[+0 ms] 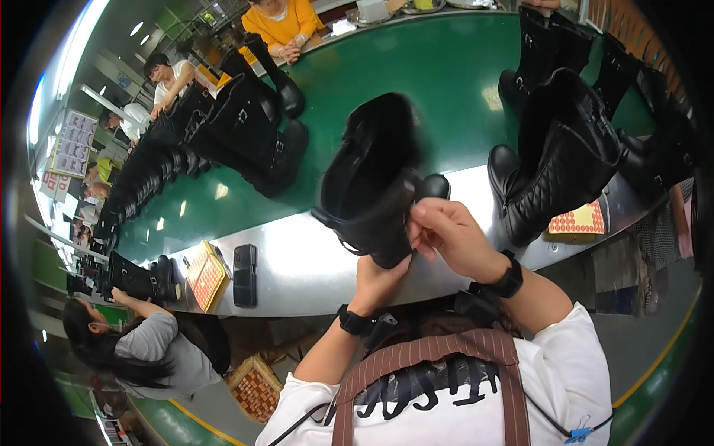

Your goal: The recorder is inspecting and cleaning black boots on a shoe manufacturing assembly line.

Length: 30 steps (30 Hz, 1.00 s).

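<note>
A tall black boot [372, 167] is lifted over the metal edge of the table, its wide shaft opening facing me and its outline partly blurred. My left hand [381, 279] grips the boot from below, fingers partly hidden behind it. At the boot's right side, my right hand [450, 234] has thumb and fingers pinched together against it; whatever lies between the fingertips is too small to make out. The boot's rounded toe [433, 187] shows just beyond that hand. To the right stands another black boot [558, 160] with a quilted shaft.
A green conveyor belt [454, 74] carries several black boots [249, 137] at left. More boots [550, 44] stand at far right. On the metal ledge lie a phone [245, 275], a yellow sticker sheet [204, 275] and another sticker sheet [579, 221]. Co-workers sit left and across.
</note>
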{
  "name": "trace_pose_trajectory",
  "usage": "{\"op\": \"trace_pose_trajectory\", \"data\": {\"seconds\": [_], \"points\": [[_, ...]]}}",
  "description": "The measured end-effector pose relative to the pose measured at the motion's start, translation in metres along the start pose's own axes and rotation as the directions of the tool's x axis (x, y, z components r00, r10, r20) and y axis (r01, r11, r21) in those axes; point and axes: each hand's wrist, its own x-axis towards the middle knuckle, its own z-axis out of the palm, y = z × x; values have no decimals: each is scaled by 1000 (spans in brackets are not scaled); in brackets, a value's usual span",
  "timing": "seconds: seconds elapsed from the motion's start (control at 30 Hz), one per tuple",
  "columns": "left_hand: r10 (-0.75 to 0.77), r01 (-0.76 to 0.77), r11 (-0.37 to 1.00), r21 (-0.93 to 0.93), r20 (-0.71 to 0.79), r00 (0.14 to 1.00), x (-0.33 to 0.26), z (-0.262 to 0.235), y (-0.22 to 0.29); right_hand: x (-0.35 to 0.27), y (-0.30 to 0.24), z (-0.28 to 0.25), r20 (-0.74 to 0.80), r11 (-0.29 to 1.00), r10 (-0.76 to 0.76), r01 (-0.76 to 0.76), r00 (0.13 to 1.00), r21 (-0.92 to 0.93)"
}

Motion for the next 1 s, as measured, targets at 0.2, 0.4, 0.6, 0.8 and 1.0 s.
{"op": "trace_pose_trajectory", "data": {"seconds": [0.2,0.4,0.6,0.8,1.0], "points": [[-54,54,999,-7,-33,998,-3,8,5,-8,-74,42,279,952,-78,154,957,-264],[-84,46,988,-149,-259,962,0,5,-4,-61,-82,0,456,-32,-613,556,645,-830],[62,13,847,531,-122,991,-6,-24,19,-122,-61,-77,-85,123,-952,115,293,-986],[-205,-49,691,721,261,943,-19,-32,89,-109,4,-137,-376,378,-623,-156,686,-912],[20,-126,977,170,517,856,34,50,65,-98,-4,-176,-375,578,-490,-29,787,-816]]}}
